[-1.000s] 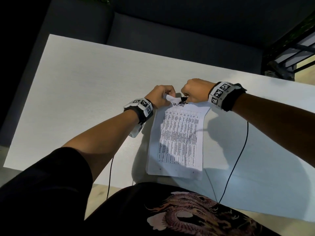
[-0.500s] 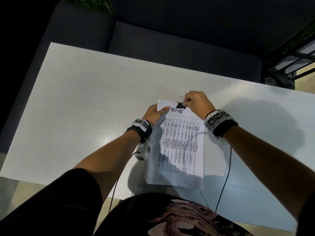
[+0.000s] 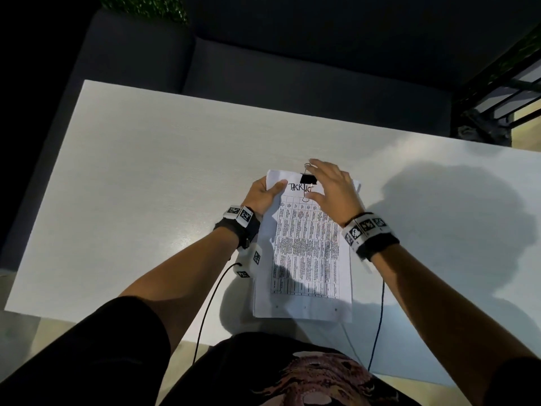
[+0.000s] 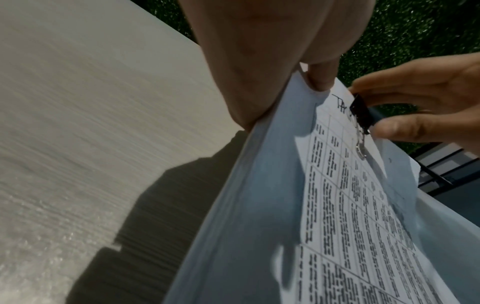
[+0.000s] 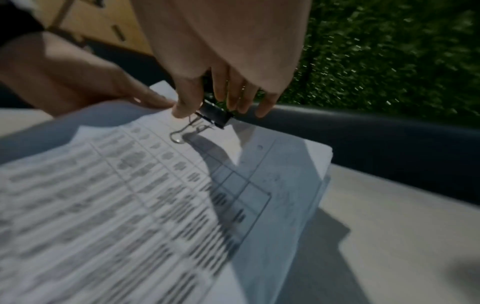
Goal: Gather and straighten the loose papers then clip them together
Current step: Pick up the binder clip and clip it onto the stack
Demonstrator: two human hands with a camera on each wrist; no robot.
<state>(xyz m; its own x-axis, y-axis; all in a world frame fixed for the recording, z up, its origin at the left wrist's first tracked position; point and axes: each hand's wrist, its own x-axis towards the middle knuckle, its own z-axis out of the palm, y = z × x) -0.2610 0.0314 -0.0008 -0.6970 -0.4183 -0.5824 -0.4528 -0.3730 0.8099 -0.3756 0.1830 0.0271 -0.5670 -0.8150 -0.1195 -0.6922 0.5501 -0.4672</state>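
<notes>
At frame centre, the papers (image 3: 304, 259) lie near the table (image 3: 146, 177) front edge. The left hand (image 3: 263, 194) pinches their upper-left corner; the right hand (image 3: 330, 191), fingers relaxed, touches the binder clip (image 3: 308, 179) on their top edge.

Dim light, hard shadows across the table (image 3: 146, 177), motion blur in both wrist views.

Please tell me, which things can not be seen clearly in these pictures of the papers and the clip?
- Printed table text on the papers: too small in the head view, blurred in both wrist views.
- Handwritten heading: its end is covered by the right hand.
- Binder clip: whether it bites every sheet is hidden beneath the top page.
- Number of sheets: edges too fine to count.
- Left hand fingers: under the stack; only the thumb shows.
</notes>
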